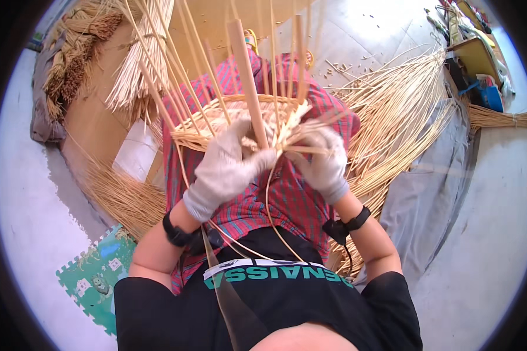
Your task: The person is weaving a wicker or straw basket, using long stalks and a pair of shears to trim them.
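Nearest, black shirt (263, 310), thin strand trailing over it. Red checked cloth (295, 205) across lap. Left hand (223, 169), gloved, gripping near rim of half-woven basket (231, 111) at foot of thick stick (249, 82). Right hand (325, 161), gloved, fingers curled on pale strands (295, 131) beside it, blurred. Basket above lap, stakes upright. Right, long loose straw (389, 128) on grey cloth (436, 181). Farther left, tied pale bundle (139, 73) on floor.
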A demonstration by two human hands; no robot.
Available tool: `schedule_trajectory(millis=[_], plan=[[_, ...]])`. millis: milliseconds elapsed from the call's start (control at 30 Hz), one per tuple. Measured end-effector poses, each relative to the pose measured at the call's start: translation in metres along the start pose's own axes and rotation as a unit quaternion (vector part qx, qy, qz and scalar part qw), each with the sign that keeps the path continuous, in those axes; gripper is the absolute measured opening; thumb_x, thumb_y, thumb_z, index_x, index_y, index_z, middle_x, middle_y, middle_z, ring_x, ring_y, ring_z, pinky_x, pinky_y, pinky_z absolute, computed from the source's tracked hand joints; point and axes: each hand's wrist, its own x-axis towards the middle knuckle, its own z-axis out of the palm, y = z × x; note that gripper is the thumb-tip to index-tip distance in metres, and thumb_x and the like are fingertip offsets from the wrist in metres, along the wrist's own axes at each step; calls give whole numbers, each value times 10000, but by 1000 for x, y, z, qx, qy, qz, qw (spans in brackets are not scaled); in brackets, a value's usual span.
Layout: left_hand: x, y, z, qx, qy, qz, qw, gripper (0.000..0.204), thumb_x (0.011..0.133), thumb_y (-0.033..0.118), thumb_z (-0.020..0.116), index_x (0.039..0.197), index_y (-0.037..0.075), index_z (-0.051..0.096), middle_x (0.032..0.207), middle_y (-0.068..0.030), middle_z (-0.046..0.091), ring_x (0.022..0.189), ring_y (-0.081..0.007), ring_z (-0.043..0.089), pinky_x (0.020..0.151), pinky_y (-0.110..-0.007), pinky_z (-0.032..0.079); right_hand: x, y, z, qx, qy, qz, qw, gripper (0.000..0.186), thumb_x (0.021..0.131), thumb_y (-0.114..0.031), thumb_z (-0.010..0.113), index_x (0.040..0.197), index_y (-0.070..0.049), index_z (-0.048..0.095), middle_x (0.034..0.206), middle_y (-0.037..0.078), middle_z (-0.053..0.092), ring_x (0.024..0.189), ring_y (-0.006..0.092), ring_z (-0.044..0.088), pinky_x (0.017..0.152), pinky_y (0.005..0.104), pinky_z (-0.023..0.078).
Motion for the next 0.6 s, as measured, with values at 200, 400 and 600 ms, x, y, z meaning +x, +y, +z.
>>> schedule_trajectory(millis=[200, 400, 600], plan=[[-41, 11, -22, -57, -79, -31, 995, 271, 902, 61, 792, 1110, 45, 617, 934, 12, 636, 752, -26, 569, 639, -221, 485, 7, 12, 3, -133, -7, -72, 989, 322, 717, -318, 806, 1012, -201, 751, 916, 22, 677, 865, 259, 665, 808, 430, 469], [19, -38, -94, -117, -135, 20, 984, 292, 913, 98, 787, 1145, 67, 612, 980, 27, 604, 923, -68, 584, 831, -252, 514, 20, -35, 11, -271, -17, 47, 961, 392, 663, -384, 884, 976, -190, 751, 905, 43, 694, 869, 269, 666, 817, 440, 472], [39, -64, -126, -170, -108, 1, 979, 284, 933, 176, 770, 1151, 77, 619, 974, 42, 582, 839, -65, 548, 726, -226, 474, 25, -44, 39, -218, 8, 25, 976, 444, 767, -282, 826, 1186, -181, 723, 1055, 66, 694, 1016, 293, 660, 893, 451, 457]])
